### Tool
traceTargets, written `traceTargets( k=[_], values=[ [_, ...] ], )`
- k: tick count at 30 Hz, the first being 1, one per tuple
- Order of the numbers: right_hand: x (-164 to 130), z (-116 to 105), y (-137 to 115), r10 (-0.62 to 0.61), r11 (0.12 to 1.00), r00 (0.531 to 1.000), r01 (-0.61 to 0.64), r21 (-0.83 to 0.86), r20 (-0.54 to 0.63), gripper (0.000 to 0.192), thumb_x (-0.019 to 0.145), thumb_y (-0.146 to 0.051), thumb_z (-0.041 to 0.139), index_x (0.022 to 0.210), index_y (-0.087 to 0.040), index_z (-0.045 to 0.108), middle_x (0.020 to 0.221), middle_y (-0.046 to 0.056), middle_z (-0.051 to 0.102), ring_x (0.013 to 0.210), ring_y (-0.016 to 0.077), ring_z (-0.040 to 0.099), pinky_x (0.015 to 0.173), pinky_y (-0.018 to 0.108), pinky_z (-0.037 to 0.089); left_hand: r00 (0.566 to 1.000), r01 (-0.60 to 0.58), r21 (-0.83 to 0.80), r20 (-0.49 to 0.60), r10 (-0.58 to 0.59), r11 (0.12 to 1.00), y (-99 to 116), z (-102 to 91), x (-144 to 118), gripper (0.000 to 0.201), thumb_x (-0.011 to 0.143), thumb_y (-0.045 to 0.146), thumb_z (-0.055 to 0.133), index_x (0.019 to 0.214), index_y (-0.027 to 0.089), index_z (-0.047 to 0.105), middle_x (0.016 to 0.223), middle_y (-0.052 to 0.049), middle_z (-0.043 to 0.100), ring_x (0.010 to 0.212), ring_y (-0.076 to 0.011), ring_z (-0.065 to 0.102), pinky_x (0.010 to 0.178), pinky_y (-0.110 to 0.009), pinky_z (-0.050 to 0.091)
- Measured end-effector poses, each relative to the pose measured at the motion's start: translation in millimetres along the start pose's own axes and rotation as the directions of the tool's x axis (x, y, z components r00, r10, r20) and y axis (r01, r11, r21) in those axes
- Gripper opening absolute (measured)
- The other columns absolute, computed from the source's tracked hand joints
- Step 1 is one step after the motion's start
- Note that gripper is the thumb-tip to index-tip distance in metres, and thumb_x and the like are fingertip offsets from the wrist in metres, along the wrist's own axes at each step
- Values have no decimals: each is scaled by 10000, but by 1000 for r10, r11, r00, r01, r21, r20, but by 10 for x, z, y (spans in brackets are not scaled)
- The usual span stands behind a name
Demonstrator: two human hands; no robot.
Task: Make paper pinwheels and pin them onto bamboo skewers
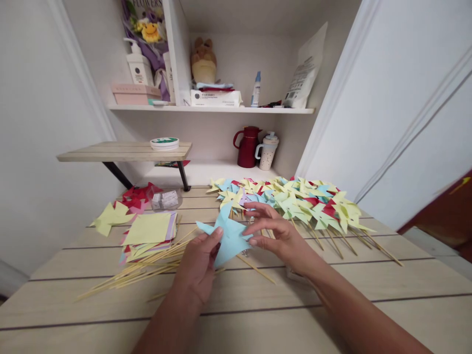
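Observation:
My left hand [199, 263] pinches the lower left part of a light blue paper pinwheel [226, 236] held just above the wooden table [332, 295]. My right hand [278, 236] grips the same pinwheel at its right side, fingers spread over the folded points. A thin wooden stick [256, 268] runs out from under the pinwheel toward me. To the left lies a loose bundle of wooden sticks [147, 268], beside a stack of coloured paper squares [149, 231].
A large heap of finished yellow, green, blue and red pinwheels [298, 201] covers the table's far right. Red and yellow folded pieces [121, 206] lie far left, near a small clear box [165, 199]. A red jug [248, 146] and a mug [268, 150] stand behind, below shelves.

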State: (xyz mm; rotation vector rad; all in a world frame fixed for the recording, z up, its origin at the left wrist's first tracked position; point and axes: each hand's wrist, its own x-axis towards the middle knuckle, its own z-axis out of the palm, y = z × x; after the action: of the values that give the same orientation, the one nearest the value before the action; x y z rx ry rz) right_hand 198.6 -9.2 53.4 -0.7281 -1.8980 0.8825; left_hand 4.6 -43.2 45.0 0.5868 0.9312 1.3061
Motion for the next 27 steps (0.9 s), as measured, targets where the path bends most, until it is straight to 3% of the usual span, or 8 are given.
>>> traceTargets(
  k=[8,19,27],
  values=[
    [-8,4,24,15,1000,1000,-15,14,-13,128,895,-313,670,937,-349,785,1391,26,491,1211,233,545,1034,463,480,1000,-6,0,23,6,1000,11,6,-7,386,606,351,878,866,91,760,813,-102,754,681,-166,636,683,-274,479],
    [-16,93,-26,-24,999,1000,24,27,-7,50,824,-331,753,852,-329,794,1328,29,544,1197,233,553,1056,444,458,998,-42,39,56,40,998,-51,19,-21,479,580,464,877,855,86,769,774,-101,740,680,-161,613,689,-275,469],
    [-28,138,-51,86,994,995,-88,-57,-45,45,808,-291,747,768,-279,764,1198,39,592,1125,241,600,1003,447,468,997,-80,134,-10,82,988,-97,113,-91,291,614,380,844,725,123,762,648,-35,689,578,-117,533,581,-233,400]
  ],
)
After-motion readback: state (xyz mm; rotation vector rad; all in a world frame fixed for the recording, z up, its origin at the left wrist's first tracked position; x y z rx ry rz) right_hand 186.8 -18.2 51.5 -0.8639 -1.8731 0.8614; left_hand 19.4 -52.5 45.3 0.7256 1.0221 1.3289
